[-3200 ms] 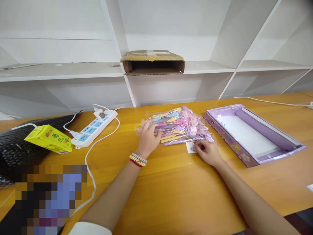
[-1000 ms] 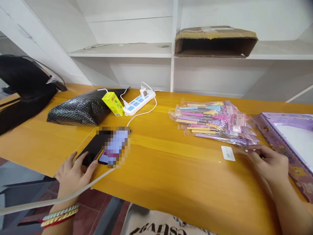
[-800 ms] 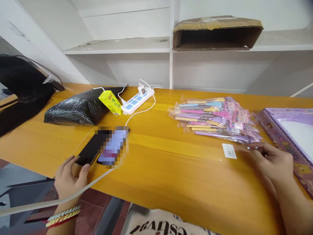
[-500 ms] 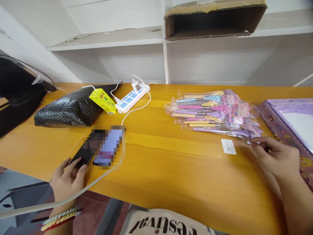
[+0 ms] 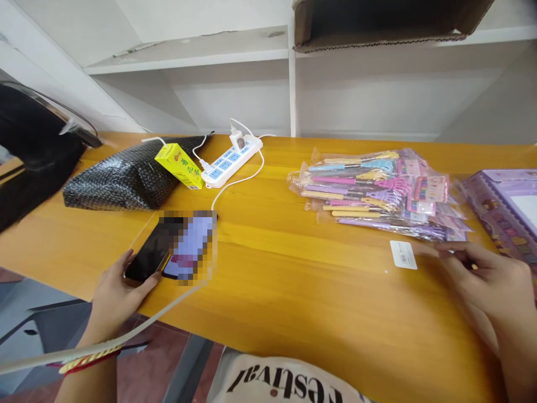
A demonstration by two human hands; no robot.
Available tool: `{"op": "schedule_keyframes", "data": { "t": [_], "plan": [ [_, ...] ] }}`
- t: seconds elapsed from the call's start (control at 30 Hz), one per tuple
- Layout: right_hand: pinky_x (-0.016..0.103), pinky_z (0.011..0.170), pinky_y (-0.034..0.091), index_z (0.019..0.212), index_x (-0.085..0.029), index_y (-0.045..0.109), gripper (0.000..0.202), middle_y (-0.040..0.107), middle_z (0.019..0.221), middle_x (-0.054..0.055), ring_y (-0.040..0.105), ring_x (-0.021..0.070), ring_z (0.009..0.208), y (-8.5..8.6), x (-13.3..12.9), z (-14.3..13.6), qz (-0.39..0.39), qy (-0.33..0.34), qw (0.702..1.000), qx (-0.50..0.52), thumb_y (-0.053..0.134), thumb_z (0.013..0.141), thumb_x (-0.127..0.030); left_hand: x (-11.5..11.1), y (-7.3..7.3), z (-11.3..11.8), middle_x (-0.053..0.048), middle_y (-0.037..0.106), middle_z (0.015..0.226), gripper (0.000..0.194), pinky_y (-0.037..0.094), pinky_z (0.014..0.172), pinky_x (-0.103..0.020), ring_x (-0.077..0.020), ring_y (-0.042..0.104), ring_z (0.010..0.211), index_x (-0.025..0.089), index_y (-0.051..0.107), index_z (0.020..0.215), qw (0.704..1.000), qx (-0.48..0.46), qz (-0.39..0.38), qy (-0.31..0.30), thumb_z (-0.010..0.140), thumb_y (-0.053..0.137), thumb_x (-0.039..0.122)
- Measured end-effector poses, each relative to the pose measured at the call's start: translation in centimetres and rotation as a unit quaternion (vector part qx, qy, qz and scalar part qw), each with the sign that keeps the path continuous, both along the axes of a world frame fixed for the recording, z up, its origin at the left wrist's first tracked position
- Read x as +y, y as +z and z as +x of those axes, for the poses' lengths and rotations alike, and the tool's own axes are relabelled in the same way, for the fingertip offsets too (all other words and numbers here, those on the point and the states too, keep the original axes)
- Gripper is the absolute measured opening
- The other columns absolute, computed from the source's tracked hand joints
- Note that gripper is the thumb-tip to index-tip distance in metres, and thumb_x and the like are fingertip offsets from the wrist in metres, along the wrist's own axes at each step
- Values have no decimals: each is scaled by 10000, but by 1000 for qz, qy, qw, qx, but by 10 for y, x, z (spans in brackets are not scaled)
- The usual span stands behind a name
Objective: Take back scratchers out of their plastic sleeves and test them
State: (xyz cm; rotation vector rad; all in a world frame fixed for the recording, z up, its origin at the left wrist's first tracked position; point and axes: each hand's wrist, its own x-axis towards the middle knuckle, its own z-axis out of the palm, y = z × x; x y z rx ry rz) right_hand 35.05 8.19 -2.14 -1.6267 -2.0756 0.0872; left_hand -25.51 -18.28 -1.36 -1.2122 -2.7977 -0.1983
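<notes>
My left hand (image 5: 119, 291) grips the lower end of a dark-screened smartphone (image 5: 149, 257), thumb on one side and fingers on the other. A second smartphone (image 5: 188, 243) with a lit screen lies right beside it, partly pixelated. On the right, my right hand (image 5: 489, 274) rests low over the table with thumb and forefinger pressed together; what they hold, if anything, cannot be made out. Just left of those fingertips is a white label card (image 5: 403, 254). Beyond them lies a pile of clear-wrapped packs (image 5: 369, 193) with pastel-handled, fork-like pieces.
A white power strip (image 5: 232, 162) with plugged-in cables stands near a yellow drink carton (image 5: 178, 165) and a black bubble-wrap bag (image 5: 113, 179). A purple printed box (image 5: 497, 215) sits at the right edge. A cardboard box (image 5: 390, 25) is on the shelf above. A pale cable (image 5: 168, 313) crosses the foreground.
My left hand's fingers have moved from the dark phone's screen to its side edges. My right hand stays pinched near the packs. The view has shifted slightly.
</notes>
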Motion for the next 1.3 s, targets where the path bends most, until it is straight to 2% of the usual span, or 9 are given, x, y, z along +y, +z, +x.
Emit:
{"op": "schedule_keyframes", "data": {
  "t": [0.1,0.2,0.4,0.63,0.8,1.0,1.3],
  "plan": [
    [197,478,385,821,-187,678,292,537,494,-52,485,72,416,0,-1,0,-5,3,1000,1,518,729,-413,1,-2,1,-151,535,1211,787,429,895,-397,-293,537,1033,111,383,1335,1000,-6,9,3,693,548,534],
    [197,466,377,816,-189,677,282,516,476,-57,468,70,399,-1,-1,0,0,9,1000,-2,519,730,-406,3,-1,-2,-175,525,1188,781,395,939,-422,-319,489,1099,82,399,1321,1000,6,7,-20,696,519,535],
    [198,457,378,814,-193,665,278,535,485,-52,489,78,407,1,0,-2,-20,20,1000,-7,515,737,-413,5,-2,-2,-167,544,1139,754,367,961,-415,-314,477,1103,68,419,1299,998,31,12,-51,706,469,531],
    [204,441,365,778,-195,656,272,522,465,-53,481,79,389,1,0,-3,-9,23,1000,-14,508,727,-418,6,-8,6,-153,554,1127,696,377,940,-392,-292,501,1063,87,464,1250,997,59,39,-34,709,472,525],
    [194,437,370,787,-199,654,255,524,470,-59,485,74,390,-2,2,-1,-12,26,999,-20,513,736,-406,7,-7,5,-166,570,1073,695,384,927,-405,-304,513,1033,70,487,1221,997,60,37,-36,702,470,532],
    [193,444,372,783,-195,657,256,525,469,-55,482,75,393,-1,2,-2,-22,35,999,-18,509,740,-398,8,-5,5,-159,545,1119,646,355,959,-409,-291,480,1085,94,476,1237,998,42,38,-39,778,358,534],
    [207,440,368,788,-196,662,276,522,461,-47,472,84,385,-2,2,-4,-22,32,999,-17,505,726,-415,5,-9,3,-165,553,1075,637,373,924,-398,-289,499,1022,75,482,1221,997,49,48,-29,778,376,521]
  ]
}}
